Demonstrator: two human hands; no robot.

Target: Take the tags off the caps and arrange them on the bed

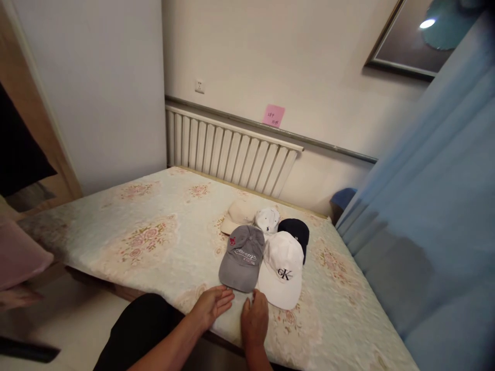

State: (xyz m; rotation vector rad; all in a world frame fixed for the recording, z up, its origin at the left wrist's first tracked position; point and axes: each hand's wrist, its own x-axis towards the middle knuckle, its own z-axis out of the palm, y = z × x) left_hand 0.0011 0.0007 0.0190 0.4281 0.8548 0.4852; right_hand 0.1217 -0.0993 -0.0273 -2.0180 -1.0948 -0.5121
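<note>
A grey baseball cap (243, 260) with white lettering and a small red emblem lies brim toward me on the bed. My left hand (212, 306) is at the left front of its brim, fingers stretched out with nothing in them. By the brim's right front corner is my right hand (255, 317), back up, thumb and index finger apart; its other fingers are partly hidden. Whether either hand touches the brim is unclear. A white cap with dark letters (284, 265) sits right beside the grey one. Behind them are a beige cap (240, 212), a smaller white cap (266, 220) and a black cap (296, 230).
The caps lie on a bed with a pale floral cover (174, 206). A white radiator (228, 149) runs along the wall behind it, with a pink note (274, 115) above. A blue curtain (433, 206) hangs at the right. Pink cloth (23, 255) shows at the left.
</note>
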